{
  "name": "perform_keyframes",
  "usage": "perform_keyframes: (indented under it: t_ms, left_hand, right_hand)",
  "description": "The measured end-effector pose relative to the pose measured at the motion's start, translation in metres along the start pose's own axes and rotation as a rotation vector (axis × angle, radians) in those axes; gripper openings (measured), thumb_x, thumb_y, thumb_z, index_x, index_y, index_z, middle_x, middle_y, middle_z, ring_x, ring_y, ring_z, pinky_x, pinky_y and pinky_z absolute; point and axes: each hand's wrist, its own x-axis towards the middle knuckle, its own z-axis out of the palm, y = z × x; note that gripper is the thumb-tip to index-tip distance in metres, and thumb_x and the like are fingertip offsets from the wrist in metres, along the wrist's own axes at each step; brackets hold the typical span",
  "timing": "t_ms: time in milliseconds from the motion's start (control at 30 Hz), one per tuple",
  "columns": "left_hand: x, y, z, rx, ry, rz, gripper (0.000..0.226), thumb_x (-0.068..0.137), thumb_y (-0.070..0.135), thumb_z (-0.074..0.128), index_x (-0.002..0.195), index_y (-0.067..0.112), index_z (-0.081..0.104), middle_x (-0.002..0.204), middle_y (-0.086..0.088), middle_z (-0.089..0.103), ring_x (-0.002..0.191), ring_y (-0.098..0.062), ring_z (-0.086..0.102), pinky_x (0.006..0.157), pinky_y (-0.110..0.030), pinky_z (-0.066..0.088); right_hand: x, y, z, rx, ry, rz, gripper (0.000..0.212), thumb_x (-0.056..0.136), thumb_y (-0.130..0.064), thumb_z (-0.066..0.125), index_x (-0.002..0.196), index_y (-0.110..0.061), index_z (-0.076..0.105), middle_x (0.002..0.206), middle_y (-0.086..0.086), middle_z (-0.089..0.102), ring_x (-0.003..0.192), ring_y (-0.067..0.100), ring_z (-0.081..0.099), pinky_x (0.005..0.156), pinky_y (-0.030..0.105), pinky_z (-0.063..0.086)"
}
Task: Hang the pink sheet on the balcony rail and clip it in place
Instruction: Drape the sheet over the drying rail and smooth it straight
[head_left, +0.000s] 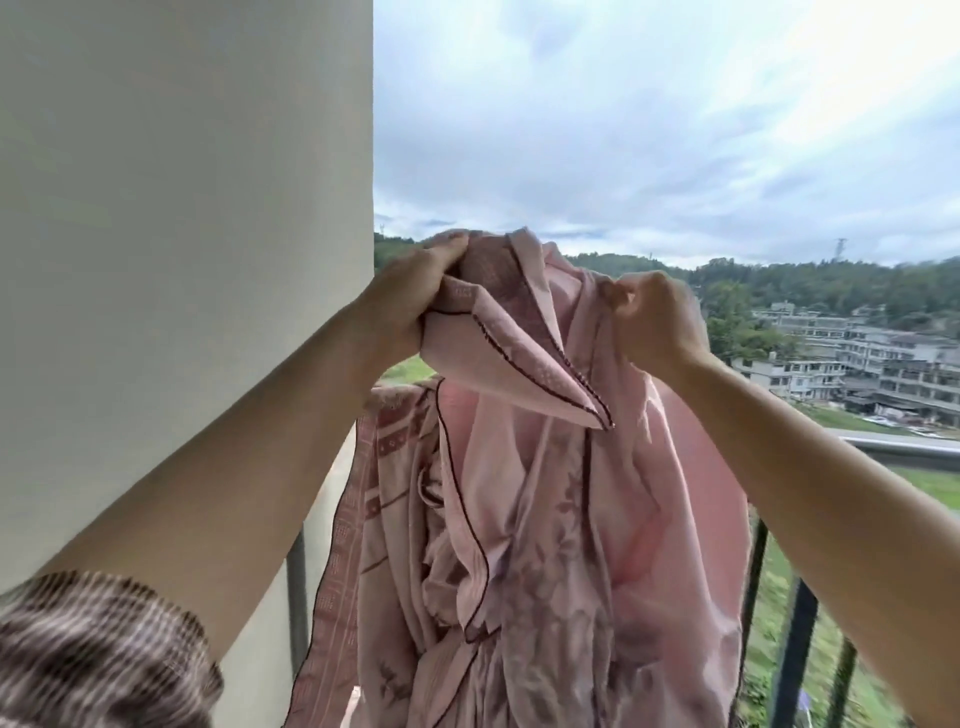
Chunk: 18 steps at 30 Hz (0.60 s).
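Observation:
The pink sheet (545, 519), patterned with a dark piped edge, hangs bunched in front of me, held up high in both hands. My left hand (415, 291) grips a gathered top part with a folded corner drooping from it. My right hand (654, 317) pinches another top edge to the right. The balcony rail (904, 449) runs off to the right, with dark bars (795, 649) below it. Part of the sheet lies over the rail's left end near the wall. No clip is in view.
A plain grey wall (182, 260) fills the left side, right beside my left arm. Beyond the rail are grass, a road, buildings (857, 364) and wooded hills under a cloudy sky. My patterned sleeve (93, 654) shows at the bottom left.

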Motion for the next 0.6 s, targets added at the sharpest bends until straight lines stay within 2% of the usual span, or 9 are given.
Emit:
perform_keyframes:
  t_ms: [67,133,200,267,333,400,433,533,600]
  left_hand:
    - [-0.010,0.014,0.016,0.024,-0.242,0.013,0.033,0.098,0.034,0.044,0.092,0.021,0.074,0.094,-0.004,0.070,0.085,-0.018,0.064,0.087,-0.038,0.051]
    - [-0.023,0.014,0.029,0.017,-0.485,-0.061,0.032,0.097,0.038,0.043,0.090,0.019,0.068,0.082,0.003,0.066,0.075,-0.011,0.063,0.074,-0.031,0.051]
    - [-0.030,-0.001,0.037,0.211,-0.585,-0.065,0.031,0.094,0.043,0.047,0.114,0.024,0.063,0.107,0.008,0.068,0.101,-0.011,0.065,0.084,-0.034,0.053]
    - [-0.036,-0.025,0.037,0.503,-0.487,-0.001,0.033,0.093,0.040,0.053,0.123,0.030,0.059,0.123,0.010,0.062,0.116,-0.010,0.057,0.089,-0.029,0.049]
    - [-0.039,-0.054,0.030,0.682,-0.309,0.046,0.033,0.093,0.033,0.056,0.125,0.029,0.056,0.120,0.005,0.060,0.113,-0.013,0.056,0.084,-0.022,0.045]
    - [-0.040,-0.082,0.022,0.867,-0.237,0.038,0.046,0.091,0.035,0.058,0.136,0.029,0.047,0.129,-0.002,0.055,0.124,-0.019,0.047,0.095,-0.029,0.040]
    - [-0.039,-0.094,0.019,0.981,-0.238,0.014,0.055,0.090,0.038,0.059,0.141,0.029,0.040,0.140,-0.003,0.048,0.134,-0.023,0.036,0.105,-0.036,0.033]
    - [-0.033,-0.119,0.022,1.189,-0.219,-0.039,0.075,0.085,0.047,0.060,0.148,0.033,0.021,0.155,-0.001,0.024,0.144,-0.029,0.012,0.116,-0.053,0.017]
    - [-0.028,-0.126,0.033,1.254,-0.192,-0.033,0.080,0.082,0.047,0.061,0.148,0.035,0.019,0.155,-0.004,0.023,0.143,-0.033,0.012,0.114,-0.057,0.020]
  right_hand:
    - [0.009,0.010,-0.013,0.325,0.081,0.168,0.029,0.091,-0.017,0.054,0.070,-0.006,0.070,0.054,0.004,0.062,0.057,0.028,0.067,0.047,0.035,0.052]
    - [0.006,0.029,-0.031,0.531,0.066,0.289,0.024,0.091,-0.013,0.056,0.070,-0.012,0.068,0.039,-0.011,0.056,0.043,0.004,0.061,0.044,0.021,0.048]
    - [-0.005,0.057,-0.050,0.685,-0.091,0.337,0.017,0.091,-0.009,0.057,0.078,-0.018,0.064,0.038,-0.019,0.054,0.048,-0.001,0.055,0.041,0.011,0.040]
    - [-0.017,0.091,-0.066,0.846,-0.232,0.390,0.009,0.073,-0.021,0.074,0.075,-0.016,0.067,0.057,-0.008,0.063,0.066,0.014,0.054,0.046,0.018,0.041]
    - [-0.031,0.122,-0.076,0.920,-0.291,0.480,0.035,0.046,-0.032,0.082,0.066,-0.009,0.066,0.061,0.008,0.059,0.055,0.019,0.053,0.046,0.023,0.038]
    - [-0.049,0.128,-0.088,0.964,-0.379,0.562,0.022,0.062,-0.021,0.065,0.047,-0.006,0.064,0.044,0.004,0.057,0.036,0.013,0.053,0.036,0.014,0.039]
    - [-0.054,0.135,-0.092,0.955,-0.458,0.572,0.030,0.073,-0.011,0.053,0.047,-0.005,0.064,0.042,0.003,0.058,0.033,0.011,0.054,0.035,0.013,0.040]
    - [-0.056,0.133,-0.098,0.667,-0.508,0.517,0.030,0.086,0.001,0.040,0.063,-0.001,0.058,0.057,0.009,0.060,0.047,0.018,0.058,0.045,0.022,0.049]
    - [-0.044,0.121,-0.098,0.384,-0.354,0.382,0.022,0.082,-0.006,0.048,0.068,-0.003,0.065,0.073,0.013,0.066,0.067,0.023,0.060,0.061,0.031,0.051]
